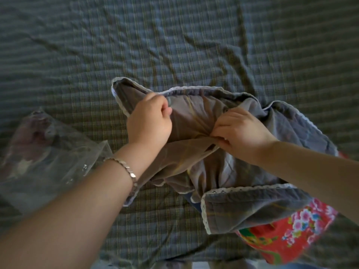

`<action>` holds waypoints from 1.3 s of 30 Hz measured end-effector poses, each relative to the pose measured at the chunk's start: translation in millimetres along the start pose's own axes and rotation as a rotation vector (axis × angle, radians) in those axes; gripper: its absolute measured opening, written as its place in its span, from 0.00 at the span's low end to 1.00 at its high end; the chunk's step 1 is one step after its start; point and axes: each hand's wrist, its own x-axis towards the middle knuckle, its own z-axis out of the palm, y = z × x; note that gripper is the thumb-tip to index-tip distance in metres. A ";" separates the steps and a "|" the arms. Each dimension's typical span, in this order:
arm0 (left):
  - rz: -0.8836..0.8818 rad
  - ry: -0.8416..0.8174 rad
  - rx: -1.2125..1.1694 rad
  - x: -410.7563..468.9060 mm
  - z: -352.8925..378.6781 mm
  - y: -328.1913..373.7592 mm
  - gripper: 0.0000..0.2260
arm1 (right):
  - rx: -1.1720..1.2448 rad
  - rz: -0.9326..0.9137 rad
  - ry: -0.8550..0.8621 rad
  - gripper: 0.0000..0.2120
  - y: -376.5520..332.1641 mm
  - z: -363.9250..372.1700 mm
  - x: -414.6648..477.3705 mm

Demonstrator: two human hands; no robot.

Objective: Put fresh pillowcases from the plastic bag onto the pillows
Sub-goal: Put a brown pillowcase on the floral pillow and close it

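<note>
A grey pillowcase (194, 121) with white lace trim lies bunched and turned partly inside out on the bed. My left hand (149, 121) grips its upper edge near the lace. My right hand (239, 131) pinches the gathered fabric at the middle. Under the pillowcase's lower right part a red floral pillow (287, 235) sticks out. A clear plastic bag (44, 152) lies at the left with more folded cloth showing dimly inside it.
The whole surface is a bed covered by a wrinkled grey-green checked sheet (174, 45). A metal bracelet (126, 169) sits on my left wrist. The bed's near edge runs along the bottom of the view.
</note>
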 end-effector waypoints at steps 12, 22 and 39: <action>0.252 -0.107 0.151 -3.6 50.9 36.0 0.05 | -0.084 -0.026 -0.010 0.08 33.0 -14.6 -32.4; -0.861 -0.229 -0.367 -54.5 50.4 -70.1 0.34 | -0.083 0.577 -0.204 0.15 -7.1 23.4 -0.4; -0.543 -0.121 -0.171 2.0 7.7 -71.8 0.13 | 0.159 -0.074 -0.030 0.21 -55.2 16.0 -42.8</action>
